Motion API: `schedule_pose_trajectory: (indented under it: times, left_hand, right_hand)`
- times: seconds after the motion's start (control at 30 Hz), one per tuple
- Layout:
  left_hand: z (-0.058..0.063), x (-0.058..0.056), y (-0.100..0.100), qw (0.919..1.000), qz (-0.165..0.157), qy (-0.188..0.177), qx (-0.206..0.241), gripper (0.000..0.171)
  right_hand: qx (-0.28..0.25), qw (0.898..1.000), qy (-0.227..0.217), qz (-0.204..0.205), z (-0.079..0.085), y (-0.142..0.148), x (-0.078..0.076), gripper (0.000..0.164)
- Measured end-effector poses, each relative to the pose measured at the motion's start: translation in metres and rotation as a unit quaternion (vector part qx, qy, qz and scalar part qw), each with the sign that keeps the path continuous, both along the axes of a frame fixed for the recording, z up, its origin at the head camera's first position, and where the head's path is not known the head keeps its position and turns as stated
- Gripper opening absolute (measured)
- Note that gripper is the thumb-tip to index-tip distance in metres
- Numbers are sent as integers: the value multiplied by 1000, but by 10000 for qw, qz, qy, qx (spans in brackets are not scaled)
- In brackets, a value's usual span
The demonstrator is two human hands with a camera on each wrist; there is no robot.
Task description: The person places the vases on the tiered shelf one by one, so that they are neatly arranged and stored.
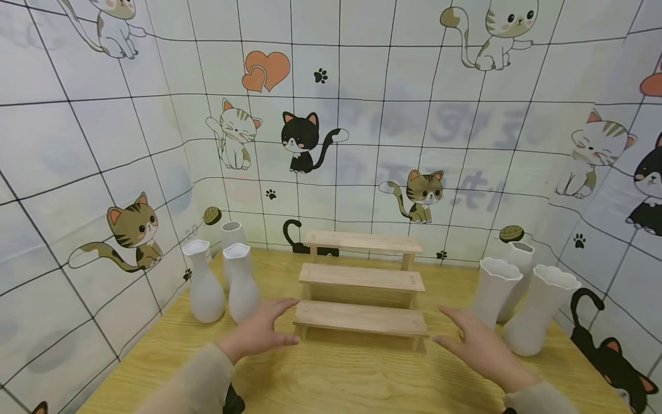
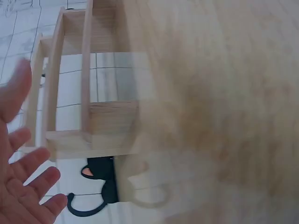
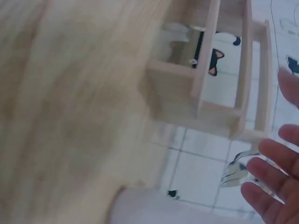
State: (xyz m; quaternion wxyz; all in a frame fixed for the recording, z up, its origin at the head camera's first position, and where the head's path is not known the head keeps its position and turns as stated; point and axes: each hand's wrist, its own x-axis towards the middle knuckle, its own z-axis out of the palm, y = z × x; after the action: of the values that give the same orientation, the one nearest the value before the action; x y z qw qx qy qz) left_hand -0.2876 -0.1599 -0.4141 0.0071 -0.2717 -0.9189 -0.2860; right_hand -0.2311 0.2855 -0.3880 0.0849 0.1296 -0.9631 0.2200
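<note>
A three-tier wooden step stand [image 1: 361, 317] is in the middle of the table in the head view. To its left, my left hand [image 1: 261, 329] is held above the table with fingers extended and nothing in it. My right hand [image 1: 478, 345] is to the right of the stand, also with extended fingers and holding nothing. Behind the left hand stand several white vases, the nearest a twisted vase [image 1: 242, 287]. Close to the right hand are more white vases, including one with a wavy rim [image 1: 538, 310]. Both wrist views show the stand beyond the fingers.
The yellow wood-grain table [image 1: 341, 379] meets cat-printed tile-pattern wall sheets [image 1: 357, 126] at the back and sides. A slim white vase [image 1: 206, 293] stands at the far left, and another white vase [image 1: 519, 267] is behind the right-hand pair.
</note>
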Motion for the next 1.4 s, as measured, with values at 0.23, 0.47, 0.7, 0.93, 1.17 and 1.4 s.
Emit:
schedule_pose_trajectory:
  times: [0.23,0.47,0.7,0.93,1.17,1.4]
  left_hand:
    - [-29,-9,-1,9792,814,-848,1653,79]
    - [-45,-17,3,9512,1132,-1453,2475,83]
    - [-54,-27,10,9340,798,-1904,2916,88]
    - [-65,-38,11,9187,278,-2327,3178,92]
    - [-69,-46,11,9103,150,-2454,3331,89]
    - [-73,-52,5,8978,21,-2666,3504,84]
  right_hand:
    - [-1048,9846,-28,-1399,-19,28,-1,69]
    - [-2015,9476,195,-2472,-35,44,-9,72]
    - [-2623,9237,44,-2792,-43,52,-27,98]
    - [-3203,9125,-139,-2540,-49,57,-39,97]
    - [-3251,9139,-377,-2400,-51,62,-44,97]
    - [-3049,9232,-497,-2285,-55,68,-45,101]
